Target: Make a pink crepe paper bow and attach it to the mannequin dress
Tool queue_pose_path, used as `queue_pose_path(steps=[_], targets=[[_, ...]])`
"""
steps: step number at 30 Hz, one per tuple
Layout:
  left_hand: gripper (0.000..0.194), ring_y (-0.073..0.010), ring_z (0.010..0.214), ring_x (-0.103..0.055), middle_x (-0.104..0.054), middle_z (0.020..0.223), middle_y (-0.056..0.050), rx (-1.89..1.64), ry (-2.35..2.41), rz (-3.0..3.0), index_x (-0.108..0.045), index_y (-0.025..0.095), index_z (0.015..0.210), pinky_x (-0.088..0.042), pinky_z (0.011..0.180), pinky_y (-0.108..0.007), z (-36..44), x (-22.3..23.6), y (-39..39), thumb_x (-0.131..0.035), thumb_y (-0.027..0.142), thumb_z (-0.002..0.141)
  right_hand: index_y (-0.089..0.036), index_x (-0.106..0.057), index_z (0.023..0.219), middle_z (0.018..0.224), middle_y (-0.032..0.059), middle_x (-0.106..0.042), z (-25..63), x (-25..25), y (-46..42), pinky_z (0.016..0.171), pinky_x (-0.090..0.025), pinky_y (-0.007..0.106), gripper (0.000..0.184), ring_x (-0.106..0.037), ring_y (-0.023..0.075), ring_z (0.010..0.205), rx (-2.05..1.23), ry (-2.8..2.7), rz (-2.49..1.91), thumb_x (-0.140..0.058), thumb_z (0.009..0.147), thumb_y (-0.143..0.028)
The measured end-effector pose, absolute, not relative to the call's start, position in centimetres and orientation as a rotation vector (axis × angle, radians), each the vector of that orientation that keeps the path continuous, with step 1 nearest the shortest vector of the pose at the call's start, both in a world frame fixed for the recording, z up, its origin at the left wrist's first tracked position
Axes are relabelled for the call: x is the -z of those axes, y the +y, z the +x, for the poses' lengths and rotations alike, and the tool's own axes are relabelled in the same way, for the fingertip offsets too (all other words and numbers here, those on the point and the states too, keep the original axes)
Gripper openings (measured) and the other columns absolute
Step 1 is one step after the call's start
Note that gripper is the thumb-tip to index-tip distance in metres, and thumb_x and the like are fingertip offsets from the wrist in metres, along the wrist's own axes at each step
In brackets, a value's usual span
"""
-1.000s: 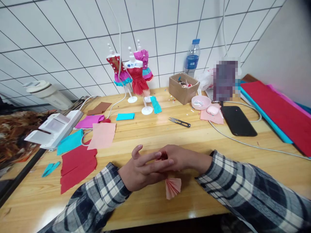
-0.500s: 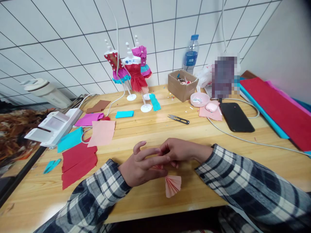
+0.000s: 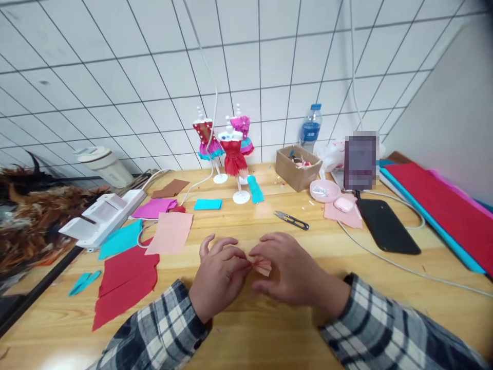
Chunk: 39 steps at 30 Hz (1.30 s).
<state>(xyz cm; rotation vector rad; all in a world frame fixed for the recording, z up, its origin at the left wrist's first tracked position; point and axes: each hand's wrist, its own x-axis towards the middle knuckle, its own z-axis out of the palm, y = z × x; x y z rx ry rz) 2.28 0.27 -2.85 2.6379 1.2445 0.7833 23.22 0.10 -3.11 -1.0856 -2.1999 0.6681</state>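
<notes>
Landmark: thread snips point(image 3: 291, 220). Nearer the wearer than these, left hand point(image 3: 221, 277) fingers pinch pleated pink paper point(image 3: 262, 265); right hand point(image 3: 288, 270) fingers curved around its fanned end, contact unclear.

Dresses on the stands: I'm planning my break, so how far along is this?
Three mannequins already wear dresses. The left hand pinches a pleated pink piece, the right hand close by. It is on no dress. Possibly left: the flat red sheet and pink sheet.
</notes>
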Motion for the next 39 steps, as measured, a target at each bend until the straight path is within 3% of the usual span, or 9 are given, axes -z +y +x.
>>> queue_pose_path(steps=[4, 6, 9, 15, 26, 32, 36, 39], targets=[[0.019, -0.0234, 0.096, -0.060, -0.072, 0.079, 0.005, -0.743, 1.324, 2.579, -0.071, 0.030, 0.076, -0.017, 0.101, -0.057, 2.4, 2.8, 0.1, -0.061, 0.015, 0.079, -0.026, -0.066, 0.102, 0.120, 0.0025, -0.066, 22.0, 3.9, -0.8, 0.112, -0.016, 0.055, 0.021, -0.048, 0.0268, 0.121, -0.340, -2.325, -1.126, -0.065, 0.083, -0.035], [0.019, -0.0226, 0.094, -0.060, -0.072, 0.078, 0.006, -0.737, 1.328, 2.562, -0.070, 0.030, 0.075, -0.016, 0.101, -0.057, 2.5, 2.8, -0.2, -0.060, 0.013, 0.078, -0.026, -0.066, 0.097, 0.125, 0.0007, -0.063, 21.6, 4.2, -0.8, 0.114, -0.009, 0.056, 0.012, -0.047, 0.0251, 0.124, -0.270, -2.350, -1.133, -0.059, 0.088, -0.028], [0.018, -0.0213, 0.093, -0.060, -0.071, 0.077, 0.007, -0.730, 1.314, 2.553, -0.069, 0.029, 0.074, -0.015, 0.101, -0.057, 2.5, 2.8, -0.3, -0.061, 0.013, 0.078, -0.025, -0.066, 0.093, 0.128, -0.0005, -0.061, 21.6, 4.4, -0.7, 0.114, -0.005, 0.058, 0.012, -0.044, 0.0245, 0.126, -0.248, -2.363, -1.156, -0.055, 0.090, -0.021], [0.018, -0.0203, 0.093, -0.059, -0.070, 0.078, 0.006, -0.705, 1.306, 2.556, -0.070, 0.030, 0.076, -0.013, 0.102, -0.056, 2.3, 2.7, -0.2, -0.060, 0.016, 0.081, -0.031, -0.070, 0.088, 0.127, -0.0018, -0.061, 21.9, 4.3, -0.6, 0.110, -0.014, 0.060, 0.011, -0.047, 0.0248, 0.122, -0.451, -2.263, -1.231, -0.062, 0.084, -0.025], [0.017, -0.0210, 0.097, -0.058, -0.069, 0.086, 0.004, -0.648, 1.308, 2.563, -0.072, 0.036, 0.082, -0.010, 0.102, -0.056, 2.2, 2.8, 0.1, -0.062, 0.022, 0.084, -0.023, -0.066, 0.077, 0.119, 0.0049, -0.061, 21.7, 5.1, 0.1, 0.112, -0.020, 0.050, 0.010, -0.052, 0.0212, 0.116, -0.640, -2.152, -1.211, -0.063, 0.074, -0.014], [0.029, -0.0210, 0.109, -0.053, -0.066, 0.106, 0.004, -0.700, 1.290, 2.607, -0.072, 0.041, 0.089, -0.007, 0.105, -0.049, 2.0, 2.6, -0.3, -0.060, 0.016, 0.082, -0.020, -0.059, 0.071, 0.103, 0.0034, -0.062, 21.1, 4.6, -0.5, 0.091, -0.040, 0.037, 0.017, -0.054, 0.0192, 0.101, -0.686, -2.085, -1.263, -0.058, 0.063, -0.005], [0.029, -0.0212, 0.110, -0.051, -0.065, 0.103, 0.004, -0.772, 1.239, 2.624, -0.072, 0.038, 0.084, -0.008, 0.107, -0.048, 1.9, 3.2, -0.6, -0.057, 0.012, 0.079, -0.019, -0.055, 0.069, 0.098, 0.0015, -0.060, 20.7, 4.4, -0.8, 0.085, -0.040, 0.034, 0.019, -0.053, 0.0185, 0.094, -0.721, -2.084, -1.273, -0.055, 0.059, -0.003], [0.031, -0.0220, 0.107, -0.052, -0.065, 0.099, 0.003, -0.816, 1.239, 2.611, -0.072, 0.037, 0.083, -0.017, 0.105, -0.048, 1.9, 3.3, -0.4, -0.056, 0.011, 0.077, -0.019, -0.054, 0.068, 0.098, 0.0015, -0.061, 20.7, 4.3, -0.7, 0.083, -0.042, 0.032, 0.018, -0.053, 0.0182, 0.094, -0.740, -2.079, -1.248, -0.055, 0.062, -0.003]])
